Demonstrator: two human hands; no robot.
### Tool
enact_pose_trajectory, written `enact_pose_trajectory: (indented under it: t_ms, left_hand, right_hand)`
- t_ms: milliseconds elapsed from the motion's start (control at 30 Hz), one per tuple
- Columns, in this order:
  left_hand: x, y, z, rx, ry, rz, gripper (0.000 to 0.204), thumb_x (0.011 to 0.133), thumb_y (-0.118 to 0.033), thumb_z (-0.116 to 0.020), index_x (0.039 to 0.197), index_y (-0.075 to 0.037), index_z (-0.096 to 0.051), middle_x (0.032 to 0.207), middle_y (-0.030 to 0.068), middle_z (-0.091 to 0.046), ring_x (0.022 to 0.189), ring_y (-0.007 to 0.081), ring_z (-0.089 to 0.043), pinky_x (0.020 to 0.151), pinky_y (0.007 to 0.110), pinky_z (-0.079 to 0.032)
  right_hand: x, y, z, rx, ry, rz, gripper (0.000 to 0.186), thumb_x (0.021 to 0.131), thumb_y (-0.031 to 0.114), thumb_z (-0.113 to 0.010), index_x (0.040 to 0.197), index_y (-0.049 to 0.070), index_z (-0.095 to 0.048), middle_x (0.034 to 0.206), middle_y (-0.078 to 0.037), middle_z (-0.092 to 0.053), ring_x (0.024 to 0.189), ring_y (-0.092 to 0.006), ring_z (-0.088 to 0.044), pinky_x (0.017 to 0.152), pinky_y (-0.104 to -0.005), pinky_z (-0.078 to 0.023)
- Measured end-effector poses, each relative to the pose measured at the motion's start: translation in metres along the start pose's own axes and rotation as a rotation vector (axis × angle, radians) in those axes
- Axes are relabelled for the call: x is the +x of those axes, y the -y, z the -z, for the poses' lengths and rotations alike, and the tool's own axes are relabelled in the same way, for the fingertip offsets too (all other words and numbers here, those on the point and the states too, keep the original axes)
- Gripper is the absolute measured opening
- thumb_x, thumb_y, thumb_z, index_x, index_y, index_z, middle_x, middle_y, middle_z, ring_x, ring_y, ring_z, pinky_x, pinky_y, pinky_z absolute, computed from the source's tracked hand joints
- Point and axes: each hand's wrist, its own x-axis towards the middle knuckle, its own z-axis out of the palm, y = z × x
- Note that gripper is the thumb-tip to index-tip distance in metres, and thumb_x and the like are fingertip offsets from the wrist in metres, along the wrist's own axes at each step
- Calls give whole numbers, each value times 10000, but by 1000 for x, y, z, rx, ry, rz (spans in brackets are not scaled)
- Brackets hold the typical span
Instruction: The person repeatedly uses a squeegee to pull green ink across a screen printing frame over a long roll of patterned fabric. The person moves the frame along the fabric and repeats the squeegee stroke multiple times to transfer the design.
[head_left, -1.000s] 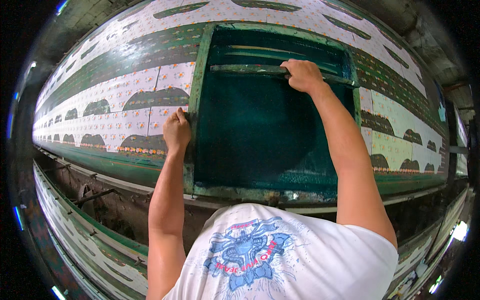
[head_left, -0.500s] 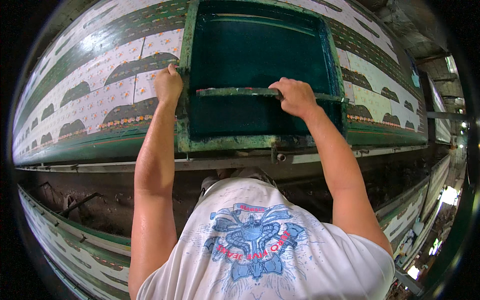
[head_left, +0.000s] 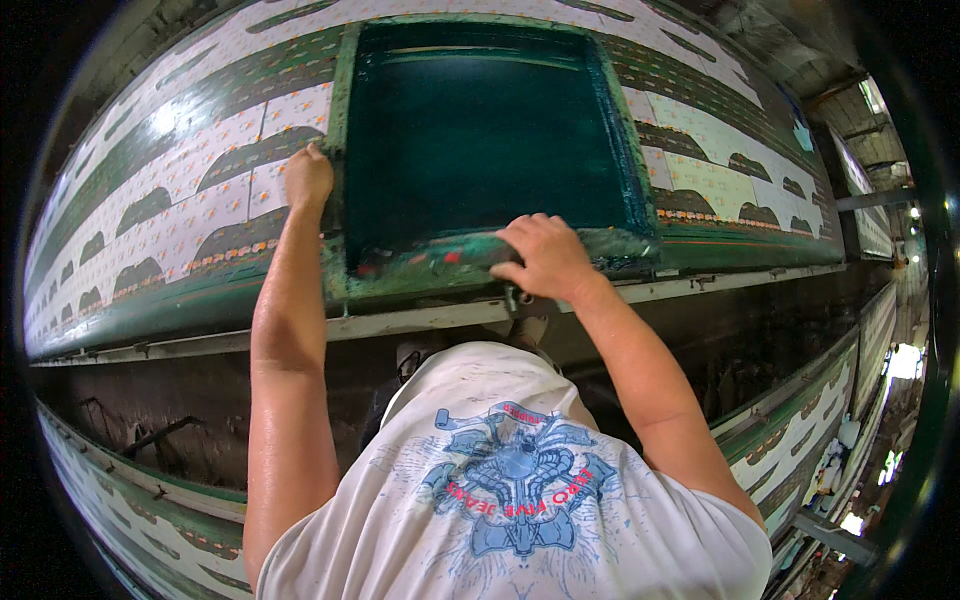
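In front of me a green-stained printing screen [head_left: 480,150] lies on the long table, its inner area coated dark teal. At its left side my left hand [head_left: 308,178] is closed on the frame, fingers partly hidden. My right hand [head_left: 545,255] is curled over a squeegee [head_left: 440,252], gripping it near the screen's front edge. The squeegee is smeared by motion, with red and pale specks along its top. A short dark handle piece shows beneath my right thumb.
White fabric panels [head_left: 290,105] with orange flower print and dark scalloped shapes cover the table on both sides. A pale rail [head_left: 420,318] runs along its front edge. Behind me stands another printed table [head_left: 130,490], across a dark aisle. A grey beam [head_left: 875,200] juts at the right.
My right hand has drawn the squeegee from mid-screen toward me, to the front edge. In the picture, the screen and my left hand now sit slightly further left and lower.
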Motion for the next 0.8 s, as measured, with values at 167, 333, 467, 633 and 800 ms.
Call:
enact_pose_trajectory:
  t_ms: [167, 333, 467, 633, 800]
  left_hand:
    - [11, 21, -5, 96, 3, -14, 664, 1164, -427, -359, 1152, 93, -772, 1248, 373, -732, 1240, 548, -678, 1107, 598, -500]
    - [3, 8, -3, 235, -52, 90, 641, 1167, -432, -358, 1186, 55, -776, 1284, 353, -728, 1268, 536, -674, 1106, 591, -511]
    - [-8, 1, 1, 360, -104, 232, 626, 1170, -431, -357, 1257, 37, -762, 1344, 328, -720, 1279, 521, -679, 1107, 582, -521]
    - [0, 22, 5, 465, -176, 174, 594, 1185, -409, -358, 1166, 21, -768, 1258, 306, -756, 1205, 500, -715, 1047, 583, -551]
    - [-1, 6, -6, 491, -231, 105, 551, 1181, -400, -419, 1099, 27, -758, 1166, 312, -760, 1112, 505, -724, 981, 590, -556]
  right_hand:
    - [-15, -25, -2, 159, -39, 122, 563, 909, 530, -810, 1254, 86, -787, 1232, -139, -749, 1151, -357, -695, 980, -488, -544]
    - [-61, -94, 41, 472, -115, 138, 317, 965, 310, -815, 1178, 75, -812, 1229, -122, -802, 1173, -352, -734, 1020, -479, -556]
    - [-102, -186, 60, 515, -473, -117, 266, 967, 194, -807, 1201, 66, -802, 1297, -129, -774, 1193, -351, -716, 1060, -469, -545]
    - [-109, -262, 42, 552, -484, -216, 539, 1074, 383, -699, 1492, 45, -666, 1556, -210, -595, 1470, -410, -518, 1259, -520, -366]
    - [-89, -296, 5, 723, -573, -286, 594, 1121, 414, -638, 1567, 25, -590, 1633, -203, -518, 1570, -386, -440, 1319, -516, -309]
